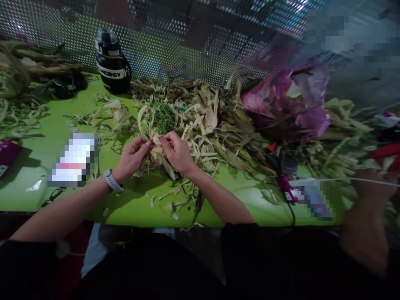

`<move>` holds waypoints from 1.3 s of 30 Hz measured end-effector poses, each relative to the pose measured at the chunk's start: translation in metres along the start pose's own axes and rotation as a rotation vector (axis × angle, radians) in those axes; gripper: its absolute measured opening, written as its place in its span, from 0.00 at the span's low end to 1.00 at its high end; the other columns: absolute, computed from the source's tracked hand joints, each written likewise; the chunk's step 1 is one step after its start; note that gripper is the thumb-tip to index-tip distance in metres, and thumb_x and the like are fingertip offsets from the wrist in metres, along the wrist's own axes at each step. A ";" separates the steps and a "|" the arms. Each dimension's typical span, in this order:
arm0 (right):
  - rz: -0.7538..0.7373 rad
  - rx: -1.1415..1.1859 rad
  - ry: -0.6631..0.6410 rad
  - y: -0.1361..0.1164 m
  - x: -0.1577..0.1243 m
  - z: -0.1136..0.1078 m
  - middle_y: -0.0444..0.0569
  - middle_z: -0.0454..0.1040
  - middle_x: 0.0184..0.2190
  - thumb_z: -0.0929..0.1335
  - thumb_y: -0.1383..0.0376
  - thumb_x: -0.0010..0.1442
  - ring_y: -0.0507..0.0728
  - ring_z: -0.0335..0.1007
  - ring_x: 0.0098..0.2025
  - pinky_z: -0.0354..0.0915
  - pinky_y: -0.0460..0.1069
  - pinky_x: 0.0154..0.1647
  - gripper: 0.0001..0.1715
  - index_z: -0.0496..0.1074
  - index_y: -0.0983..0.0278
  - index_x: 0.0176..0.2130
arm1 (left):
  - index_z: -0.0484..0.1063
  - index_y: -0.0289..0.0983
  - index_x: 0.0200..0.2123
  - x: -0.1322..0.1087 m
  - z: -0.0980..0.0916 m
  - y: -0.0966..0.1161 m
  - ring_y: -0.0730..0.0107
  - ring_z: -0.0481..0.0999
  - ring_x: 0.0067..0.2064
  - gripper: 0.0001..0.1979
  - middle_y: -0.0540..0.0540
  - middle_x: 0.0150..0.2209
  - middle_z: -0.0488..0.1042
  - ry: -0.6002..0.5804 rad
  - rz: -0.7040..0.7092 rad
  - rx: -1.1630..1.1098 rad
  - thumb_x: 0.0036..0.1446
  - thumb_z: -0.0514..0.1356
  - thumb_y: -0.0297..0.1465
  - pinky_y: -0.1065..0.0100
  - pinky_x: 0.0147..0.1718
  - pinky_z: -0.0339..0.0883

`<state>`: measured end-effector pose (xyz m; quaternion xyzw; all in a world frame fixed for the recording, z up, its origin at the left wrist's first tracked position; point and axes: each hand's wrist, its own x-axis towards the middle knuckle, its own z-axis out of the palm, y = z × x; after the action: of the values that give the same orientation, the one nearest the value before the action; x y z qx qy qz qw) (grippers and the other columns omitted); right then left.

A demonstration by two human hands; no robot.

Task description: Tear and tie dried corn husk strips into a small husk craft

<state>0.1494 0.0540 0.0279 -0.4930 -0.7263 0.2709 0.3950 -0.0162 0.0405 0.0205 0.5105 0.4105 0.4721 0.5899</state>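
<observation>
Above the green table [131,200], my left hand [135,155] and my right hand [177,151] meet over a pale piece of corn husk [158,149]. Thumb and fingers of each hand pinch it, with the fingertips almost touching. My hands hide part of the husk. Just beyond them lies a tangle of thin green strips [164,117] among cut pale husk scraps [195,125]. Dry brownish husks [237,137] are heaped behind and to the right. Small trimmings [170,205] lie on the table nearer my body.
A dark bottle [112,71] stands at the back against a perforated metal screen [168,37]. A blurred-out phone [75,160] lies at left, another [315,200] at right. A pink plastic bag [271,98] sits on the heap. Another person's arm [365,225] reaches in at far right.
</observation>
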 end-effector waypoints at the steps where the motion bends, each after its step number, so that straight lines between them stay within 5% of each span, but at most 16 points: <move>1: 0.013 0.006 0.003 0.001 0.001 -0.001 0.40 0.62 0.21 0.60 0.46 0.64 0.50 0.58 0.24 0.53 0.46 0.28 0.22 0.62 0.61 0.31 | 0.67 0.37 0.32 0.000 0.001 0.001 0.77 0.71 0.19 0.16 0.52 0.20 0.73 0.000 -0.002 -0.006 0.55 0.63 0.44 0.77 0.16 0.58; 10: -0.026 0.012 -0.014 0.006 0.004 -0.005 0.39 0.61 0.20 0.61 0.45 0.63 0.49 0.58 0.22 0.52 0.46 0.27 0.23 0.63 0.61 0.31 | 0.69 0.36 0.31 0.000 -0.002 -0.002 0.76 0.71 0.20 0.14 0.53 0.20 0.71 -0.056 -0.035 -0.108 0.55 0.63 0.41 0.75 0.19 0.64; 15: -0.039 0.033 -0.038 -0.001 0.002 -0.006 0.40 0.64 0.22 0.62 0.45 0.62 0.49 0.58 0.22 0.54 0.46 0.27 0.24 0.64 0.62 0.31 | 0.74 0.34 0.32 -0.002 -0.003 0.001 0.81 0.59 0.13 0.19 0.56 0.14 0.63 -0.151 -0.096 0.010 0.54 0.63 0.46 0.77 0.12 0.53; 22: -0.004 -0.015 -0.015 0.006 0.005 -0.006 0.40 0.65 0.21 0.63 0.45 0.61 0.49 0.57 0.22 0.54 0.46 0.27 0.24 0.65 0.61 0.29 | 0.76 0.34 0.31 0.000 -0.005 -0.004 0.83 0.55 0.14 0.17 0.56 0.15 0.60 -0.076 -0.094 -0.024 0.53 0.64 0.44 0.77 0.12 0.47; 29: -0.289 -0.247 0.210 0.004 0.006 -0.013 0.53 0.72 0.38 0.63 0.52 0.64 0.59 0.65 0.44 0.59 0.54 0.47 0.16 0.69 0.61 0.34 | 0.77 0.35 0.33 0.006 -0.007 -0.007 0.83 0.55 0.16 0.17 0.54 0.18 0.66 0.015 -0.067 -0.090 0.52 0.66 0.44 0.76 0.13 0.45; 35: -0.312 -0.257 -0.149 0.008 0.007 -0.006 0.50 0.70 0.31 0.59 0.52 0.67 0.56 0.63 0.35 0.58 0.51 0.38 0.21 0.68 0.63 0.32 | 0.76 0.35 0.30 0.008 -0.007 -0.007 0.83 0.59 0.20 0.13 0.53 0.22 0.68 0.062 -0.031 -0.155 0.50 0.67 0.41 0.77 0.17 0.50; 39: -0.286 -0.231 -0.141 0.014 0.010 -0.005 0.48 0.67 0.29 0.58 0.51 0.68 0.54 0.62 0.33 0.57 0.49 0.35 0.23 0.65 0.62 0.30 | 0.75 0.34 0.27 0.007 -0.010 -0.005 0.84 0.55 0.19 0.14 0.55 0.19 0.62 0.026 -0.049 -0.171 0.51 0.68 0.40 0.77 0.17 0.47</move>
<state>0.1587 0.0686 0.0232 -0.4066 -0.8410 0.1606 0.3187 -0.0233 0.0495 0.0139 0.4418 0.3885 0.4973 0.6376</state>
